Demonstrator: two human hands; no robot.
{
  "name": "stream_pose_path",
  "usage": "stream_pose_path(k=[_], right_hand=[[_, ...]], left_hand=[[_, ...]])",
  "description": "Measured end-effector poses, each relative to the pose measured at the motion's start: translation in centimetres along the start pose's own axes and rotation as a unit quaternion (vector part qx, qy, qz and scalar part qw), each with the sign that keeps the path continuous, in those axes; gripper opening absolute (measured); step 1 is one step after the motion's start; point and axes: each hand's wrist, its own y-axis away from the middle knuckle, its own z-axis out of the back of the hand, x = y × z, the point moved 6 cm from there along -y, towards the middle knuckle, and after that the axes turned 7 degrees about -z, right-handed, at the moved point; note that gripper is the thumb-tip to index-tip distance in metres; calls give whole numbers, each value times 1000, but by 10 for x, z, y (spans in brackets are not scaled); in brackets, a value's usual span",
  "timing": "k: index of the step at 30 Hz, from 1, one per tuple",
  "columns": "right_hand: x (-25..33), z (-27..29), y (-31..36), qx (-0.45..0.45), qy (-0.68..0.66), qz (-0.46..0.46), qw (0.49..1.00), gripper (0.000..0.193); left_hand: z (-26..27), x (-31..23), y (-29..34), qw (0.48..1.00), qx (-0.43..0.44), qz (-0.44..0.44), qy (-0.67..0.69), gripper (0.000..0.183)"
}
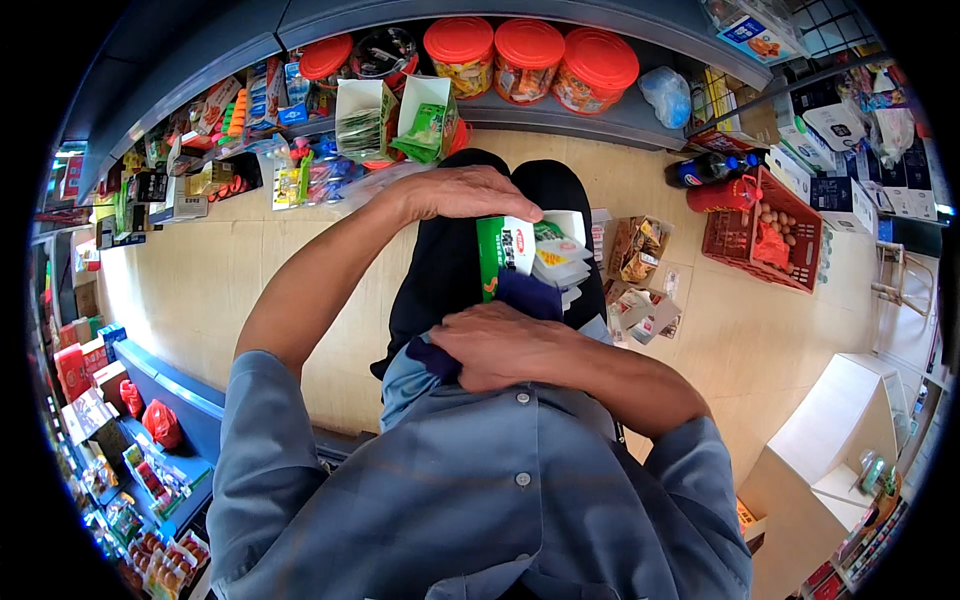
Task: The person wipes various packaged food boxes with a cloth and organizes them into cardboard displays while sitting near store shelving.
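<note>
A small green and white carton (505, 245) rests across my lap, its open side showing white and green packets (556, 256). My left hand (478, 193) lies along the carton's far edge, its fingers together and gripping it there. My right hand (488, 342) is closed on a dark blue cloth (528, 296). One part of the cloth lies against the near end of the carton, and another part sticks out left of the hand. The fingertips of my right hand are mostly hidden under it.
Red-lidded jars (528, 58) line the shelf ahead, beside open boxes of green packets (425, 128). On the floor at right are opened cartons (640, 250), a red crate (725, 236) with eggs, and dark bottles (706, 170). Blue shelving (170, 380) stands at left.
</note>
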Motion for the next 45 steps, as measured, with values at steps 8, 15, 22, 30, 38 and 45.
stream_pose_path(k=[8, 15, 22, 30, 38, 45], right_hand=[[-51, 77, 174, -317, -525, 16, 789, 54], [-152, 42, 163, -532, -449, -174, 696, 40], [-148, 28, 98, -481, -560, -116, 665, 36], [-127, 60, 127, -511, -475, -102, 709, 44], [-111, 78, 128, -488, -444, -61, 749, 49], [-106, 76, 117, -468, -451, -58, 758, 49]], left_hand=[[-7, 0, 34, 990, -45, -104, 81, 40], [-25, -15, 22, 978, -93, -135, 126, 32], [-22, -42, 60, 914, -313, -235, -107, 31], [-50, -57, 78, 890, -252, -211, -318, 43], [-42, -60, 73, 933, -235, -148, -229, 29], [-52, -61, 80, 880, -266, -153, -363, 50]])
